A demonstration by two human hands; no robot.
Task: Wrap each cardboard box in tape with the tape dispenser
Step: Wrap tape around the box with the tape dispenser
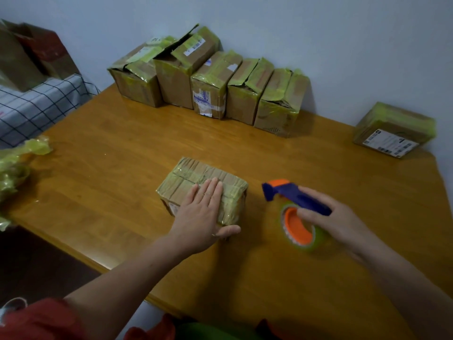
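A small cardboard box [193, 177], covered in yellowish tape, lies in the middle of the wooden table [110, 148]. My left hand [203, 214] rests flat on its top with straight fingers, the thumb along the near side. To the right of the box, my right hand [335, 222] grips the blue handle of the tape dispenser [294, 207], which carries an orange hub and a roll of yellow-green tape. The dispenser hovers just above the table, apart from the box, and looks blurred.
Several taped cardboard boxes [208, 87] stand in a row along the wall at the back. Another taped box [392, 130] sits at the far right. Crumpled yellow tape scraps [17, 165] lie at the table's left edge. A checked cloth [36, 104] covers furniture on the left.
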